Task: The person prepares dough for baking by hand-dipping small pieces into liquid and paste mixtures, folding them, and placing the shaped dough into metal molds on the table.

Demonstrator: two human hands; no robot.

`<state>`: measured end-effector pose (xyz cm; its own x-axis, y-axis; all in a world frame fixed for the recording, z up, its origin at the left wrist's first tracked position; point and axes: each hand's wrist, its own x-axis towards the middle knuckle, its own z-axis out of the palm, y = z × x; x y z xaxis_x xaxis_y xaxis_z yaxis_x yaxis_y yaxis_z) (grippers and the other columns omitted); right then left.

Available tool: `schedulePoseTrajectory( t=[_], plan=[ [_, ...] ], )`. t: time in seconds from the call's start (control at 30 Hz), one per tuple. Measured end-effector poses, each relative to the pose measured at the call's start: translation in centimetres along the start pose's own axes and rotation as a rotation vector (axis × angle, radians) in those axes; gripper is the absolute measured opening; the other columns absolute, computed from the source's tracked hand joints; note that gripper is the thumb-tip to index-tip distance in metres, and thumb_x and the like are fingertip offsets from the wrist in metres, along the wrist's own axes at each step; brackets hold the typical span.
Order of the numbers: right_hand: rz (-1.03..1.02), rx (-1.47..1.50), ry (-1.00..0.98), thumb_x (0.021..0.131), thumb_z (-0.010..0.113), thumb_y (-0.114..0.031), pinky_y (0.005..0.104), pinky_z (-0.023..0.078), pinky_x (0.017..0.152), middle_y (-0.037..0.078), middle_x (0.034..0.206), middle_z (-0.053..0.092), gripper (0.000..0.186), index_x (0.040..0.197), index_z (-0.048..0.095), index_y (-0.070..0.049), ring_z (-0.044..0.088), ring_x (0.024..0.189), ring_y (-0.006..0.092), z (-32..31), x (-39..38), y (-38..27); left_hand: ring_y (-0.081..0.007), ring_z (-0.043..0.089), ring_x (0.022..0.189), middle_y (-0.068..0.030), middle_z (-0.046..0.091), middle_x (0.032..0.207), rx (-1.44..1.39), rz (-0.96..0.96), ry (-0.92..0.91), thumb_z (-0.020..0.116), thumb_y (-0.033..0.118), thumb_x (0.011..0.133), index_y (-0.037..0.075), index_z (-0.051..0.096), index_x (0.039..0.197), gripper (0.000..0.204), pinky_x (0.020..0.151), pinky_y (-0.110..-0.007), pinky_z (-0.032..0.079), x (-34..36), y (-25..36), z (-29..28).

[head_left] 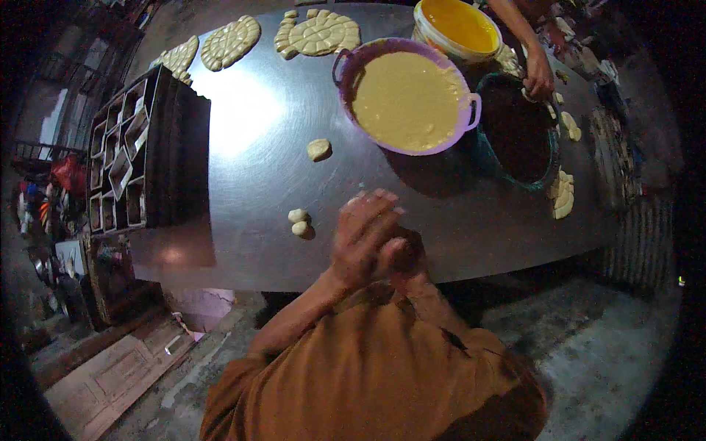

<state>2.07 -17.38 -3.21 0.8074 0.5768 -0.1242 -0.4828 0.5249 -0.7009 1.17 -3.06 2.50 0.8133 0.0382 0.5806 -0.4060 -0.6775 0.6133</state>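
Observation:
My left hand and my right hand are pressed palm to palm above the near edge of the metal table. Slightly blurred, the left fingers reach forward over the right palm; whatever lies between the palms is hidden. To their left rest two small dough balls, touching each other. Farther off is one larger flattened dough lump. Beyond my hands stands a purple two-handled basin filled with a pale yellow, thick mass.
Dark compartmented wooden trays stand at the left. Dough slabs scored into pieces line the far edge. A white bucket with yellow contents and a dark green basin stand right, near another person's hand. Dough pieces lie by that basin.

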Motion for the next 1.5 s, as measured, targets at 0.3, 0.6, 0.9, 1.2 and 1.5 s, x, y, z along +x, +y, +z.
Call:
schedulePoseTrajectory(
  t=[0.3,0.6,0.9,1.2,1.5],
  plan=[
    [0.189,0.32,-0.161,0.092,0.064,-0.013,0.0364,0.052,0.095,0.007,0.116,0.059,0.034,0.124,0.052,-0.009,0.06,0.108,0.0188,1.1,-1.6,-3.4,-0.0305,0.065,0.088,-0.0113,0.066,0.089,-0.185,0.226,-0.044,0.074,0.024,0.077,0.005,0.064,0.083,0.022,0.085,-0.045,0.052,-0.9,-1.2,3.0],
    [0.26,0.728,0.144,0.093,0.064,-0.023,0.0336,0.052,0.095,0.003,0.123,0.056,0.045,0.133,0.047,-0.011,0.057,0.112,0.0187,-5.4,-4.1,1.5,-0.0303,0.063,0.094,-0.018,0.063,0.11,-1.002,-0.318,-0.275,0.034,0.042,0.1,-0.001,0.057,0.114,0.051,0.087,-0.042,0.048,-1.9,-0.6,7.2],
    [-0.178,-0.871,0.514,0.092,0.066,-0.014,0.0345,0.05,0.093,0.006,0.119,0.063,0.037,0.129,0.061,-0.01,0.06,0.109,0.0206,-9.5,2.4,-23.7,-0.0181,0.059,0.11,-0.0091,0.066,0.115,-0.935,-0.875,-0.35,0.051,0.022,0.101,0.001,0.064,0.114,0.027,0.1,-0.032,0.042,-2.7,-2.6,2.5],
    [0.37,-1.799,-0.072,0.082,0.068,-0.003,0.0295,0.05,0.07,0.008,0.089,0.074,0.026,0.108,0.074,-0.007,0.064,0.079,0.0086,-19.0,9.2,-31.0,-0.0194,0.063,0.1,-0.009,0.067,0.104,-0.677,-1.083,0.054,0.057,0.021,0.098,0.002,0.065,0.103,0.021,0.094,-0.035,0.048,-6.7,-7.1,-2.2],
    [0.388,-1.759,-0.122,0.074,0.062,0.01,0.031,0.054,0.079,0.014,0.094,0.074,0.031,0.103,0.071,0.004,0.07,0.088,0.0174,-20.4,10.3,-29.1,-0.0187,0.062,0.098,-0.0074,0.068,0.102,-0.758,-1.071,0.115,0.06,0.021,0.096,0.004,0.065,0.103,0.02,0.093,-0.035,0.047,-5.8,-6.1,-0.8]
  ],
)
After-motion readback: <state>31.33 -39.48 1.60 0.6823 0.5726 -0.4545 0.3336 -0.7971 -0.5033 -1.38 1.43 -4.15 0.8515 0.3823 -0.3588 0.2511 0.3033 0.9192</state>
